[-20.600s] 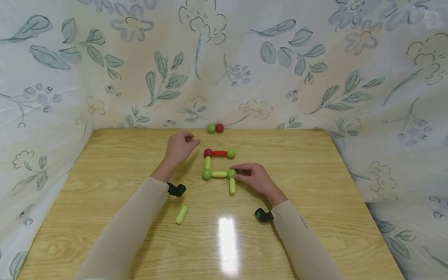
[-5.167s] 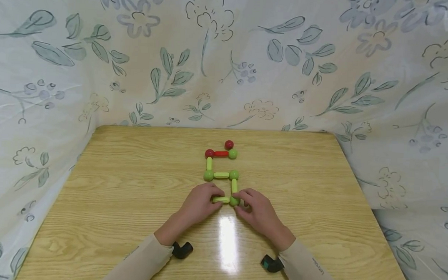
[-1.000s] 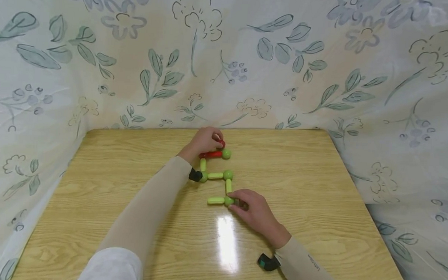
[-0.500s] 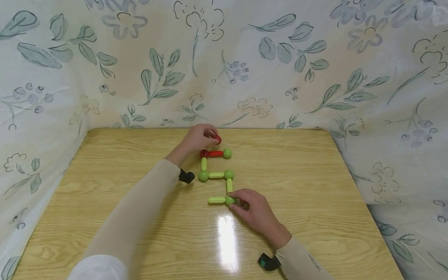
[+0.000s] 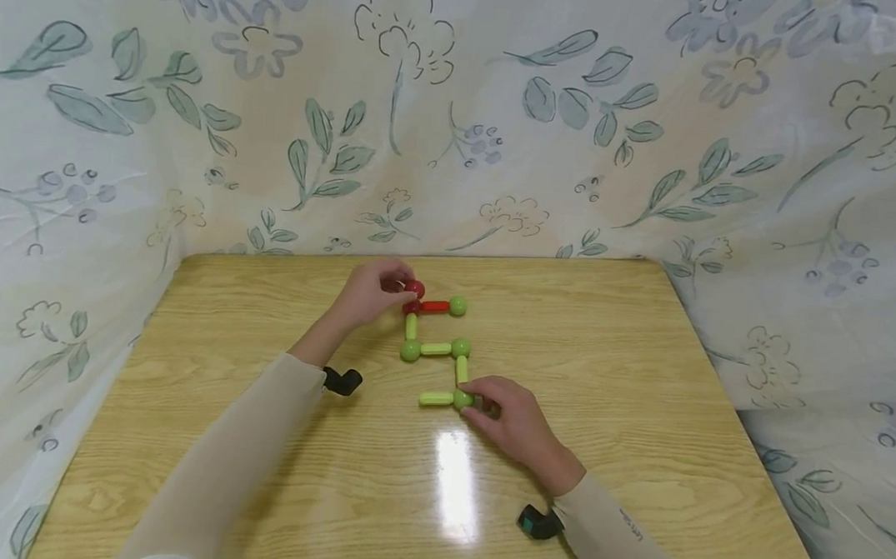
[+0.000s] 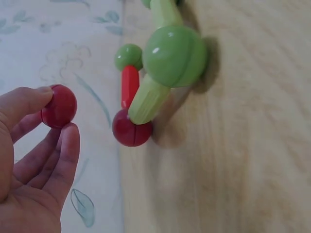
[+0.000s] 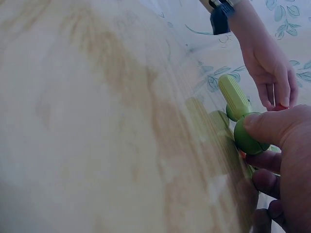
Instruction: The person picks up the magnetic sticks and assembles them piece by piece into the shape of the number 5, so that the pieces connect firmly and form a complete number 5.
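A joined chain of balls and rods lies on the wooden table in the shape of a 5 or S. My left hand (image 5: 372, 293) pinches a loose red ball (image 6: 59, 106) between thumb and fingertips, close by the dark red ball (image 6: 132, 127) at the chain's upper-left corner. From there a red rod (image 5: 435, 306) runs to a green ball (image 5: 458, 306), and yellow-green rods with green balls (image 5: 411, 350) lead down. My right hand (image 5: 513, 416) grips the lowest green ball (image 7: 250, 136), which has a yellow-green rod (image 5: 437, 399) pointing left from it.
The wooden table (image 5: 602, 361) meets a floral cloth (image 5: 454, 130) hanging at its back and sides. Black wrist camera pieces (image 5: 342, 382) stick out from both sleeves. A bright light reflection lies on the table in front of the chain.
My left hand has picked the loose red ball up from behind the red rod and carried it left to the chain's upper-left corner. The right hand keeps its hold on the lowest green ball.
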`<state>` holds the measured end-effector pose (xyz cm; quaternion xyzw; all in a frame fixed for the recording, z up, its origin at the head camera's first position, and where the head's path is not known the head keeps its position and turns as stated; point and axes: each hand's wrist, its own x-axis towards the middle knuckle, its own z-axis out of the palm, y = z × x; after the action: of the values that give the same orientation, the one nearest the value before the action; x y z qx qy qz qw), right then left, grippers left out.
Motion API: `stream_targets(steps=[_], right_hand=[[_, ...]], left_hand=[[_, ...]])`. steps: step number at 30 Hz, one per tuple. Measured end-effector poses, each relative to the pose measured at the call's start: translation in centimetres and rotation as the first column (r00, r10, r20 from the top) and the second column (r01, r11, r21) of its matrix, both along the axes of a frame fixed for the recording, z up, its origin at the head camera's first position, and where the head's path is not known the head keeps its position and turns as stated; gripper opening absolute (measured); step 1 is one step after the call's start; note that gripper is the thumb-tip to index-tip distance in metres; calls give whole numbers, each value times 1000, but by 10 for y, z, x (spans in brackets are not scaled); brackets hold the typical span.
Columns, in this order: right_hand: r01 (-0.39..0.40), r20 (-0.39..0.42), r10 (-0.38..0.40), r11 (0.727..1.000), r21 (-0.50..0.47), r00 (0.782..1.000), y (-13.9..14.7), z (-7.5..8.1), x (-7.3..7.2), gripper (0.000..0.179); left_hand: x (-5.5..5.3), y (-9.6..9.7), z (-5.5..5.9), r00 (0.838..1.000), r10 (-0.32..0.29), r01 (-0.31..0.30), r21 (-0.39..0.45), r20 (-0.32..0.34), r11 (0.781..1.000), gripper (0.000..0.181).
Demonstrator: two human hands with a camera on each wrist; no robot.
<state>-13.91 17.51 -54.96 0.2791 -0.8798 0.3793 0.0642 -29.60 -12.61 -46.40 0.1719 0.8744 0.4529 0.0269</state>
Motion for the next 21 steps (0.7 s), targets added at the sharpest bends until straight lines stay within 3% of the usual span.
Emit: stream_targets(steps=[7, 13, 21], right_hand=[[-6, -10, 6, 1000, -3, 1000, 0, 0, 0, 32], [-12, -11, 12, 1000, -9, 1000, -1, 0, 0, 32], [-7, -7, 6, 1000, -8, 1000, 1, 0, 1, 31]], left_hand=[[28, -7, -1, 1000, 27, -26, 81, -11, 996, 20], [60, -13, -7, 997, 70, -76, 161, 41, 984, 22], [96, -21, -15, 998, 59, -63, 200, 24, 978, 34]])
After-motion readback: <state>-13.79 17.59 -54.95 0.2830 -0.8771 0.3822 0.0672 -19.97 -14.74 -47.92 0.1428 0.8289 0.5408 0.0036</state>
